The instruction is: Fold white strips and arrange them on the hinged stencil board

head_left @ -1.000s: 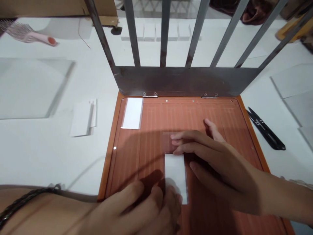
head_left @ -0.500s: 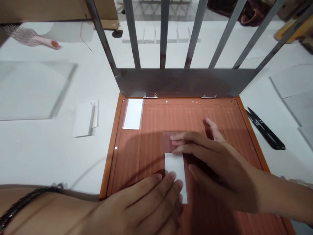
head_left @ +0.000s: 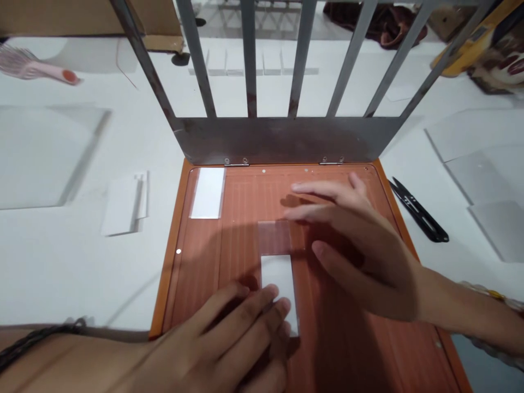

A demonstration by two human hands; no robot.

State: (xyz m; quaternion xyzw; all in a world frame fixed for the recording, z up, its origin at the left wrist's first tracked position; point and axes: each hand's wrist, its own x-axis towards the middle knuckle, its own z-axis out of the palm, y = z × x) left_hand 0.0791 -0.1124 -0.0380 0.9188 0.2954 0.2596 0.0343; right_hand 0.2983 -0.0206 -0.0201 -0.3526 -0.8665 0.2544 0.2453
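White table, orange board, black snips, pink hairbrush, clear sheets.

Left hand flat on white card, right hand apparently hovering, orange board

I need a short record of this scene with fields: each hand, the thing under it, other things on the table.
left hand: flat, fingertips on the white card
right hand: open, hovering over the orange board
white card: lies in a clear sleeve mid-board
second card: far left corner of board
metal frame: hinged, raised
scissors: right of board
hairbrush: far left
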